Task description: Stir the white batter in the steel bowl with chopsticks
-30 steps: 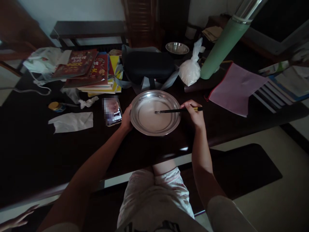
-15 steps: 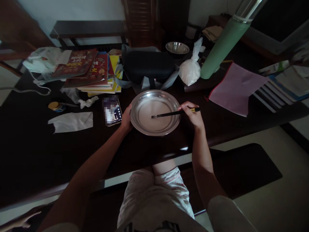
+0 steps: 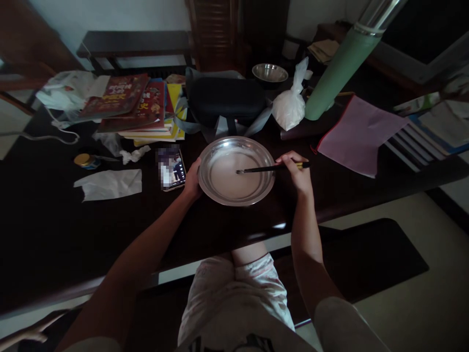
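A round steel basin (image 3: 220,146) sits on the dark table (image 3: 54,230) in front of me, holding a thin pale liquid. My left hand (image 3: 192,180) grips its left rim. Dark chopsticks (image 3: 264,169) are pinched in my right hand (image 3: 297,172) at the basin's right rim, their tips dipped into the liquid near the middle.
A phone (image 3: 171,169) lies left of the basin, with tissues (image 3: 108,184) and a small jar (image 3: 83,160) beyond. Books (image 3: 135,107), a black case (image 3: 227,100), a white bag (image 3: 289,105), a steel bowl (image 3: 269,73) and a green flask (image 3: 339,68) stand behind. Another person's hand (image 3: 25,332) shows at lower left.
The chopstick tips swung toward me and left across the liquid, then back to the right. My left hand has stayed on the rim.
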`<state>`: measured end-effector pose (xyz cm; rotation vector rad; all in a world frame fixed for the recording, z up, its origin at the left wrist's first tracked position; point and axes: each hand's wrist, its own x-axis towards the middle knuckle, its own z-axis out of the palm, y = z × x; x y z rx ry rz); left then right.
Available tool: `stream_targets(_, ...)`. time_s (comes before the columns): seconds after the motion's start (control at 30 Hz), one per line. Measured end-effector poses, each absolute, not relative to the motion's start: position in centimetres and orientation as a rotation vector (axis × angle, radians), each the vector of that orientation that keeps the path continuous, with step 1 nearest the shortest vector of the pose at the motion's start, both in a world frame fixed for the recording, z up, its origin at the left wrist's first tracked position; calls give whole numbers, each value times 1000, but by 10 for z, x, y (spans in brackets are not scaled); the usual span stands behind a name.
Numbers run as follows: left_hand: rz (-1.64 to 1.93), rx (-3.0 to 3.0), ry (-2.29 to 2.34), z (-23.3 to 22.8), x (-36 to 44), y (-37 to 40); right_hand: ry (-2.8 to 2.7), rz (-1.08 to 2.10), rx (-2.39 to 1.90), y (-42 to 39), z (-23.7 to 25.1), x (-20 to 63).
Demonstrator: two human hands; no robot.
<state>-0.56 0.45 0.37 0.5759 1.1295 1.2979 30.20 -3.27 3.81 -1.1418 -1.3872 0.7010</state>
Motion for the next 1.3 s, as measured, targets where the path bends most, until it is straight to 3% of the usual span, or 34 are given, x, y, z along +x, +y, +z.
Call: stream_targets(1.3, 1304, 570, 1147, 10, -3, 4, -1460, 718, -1164, -34, 42, 300)
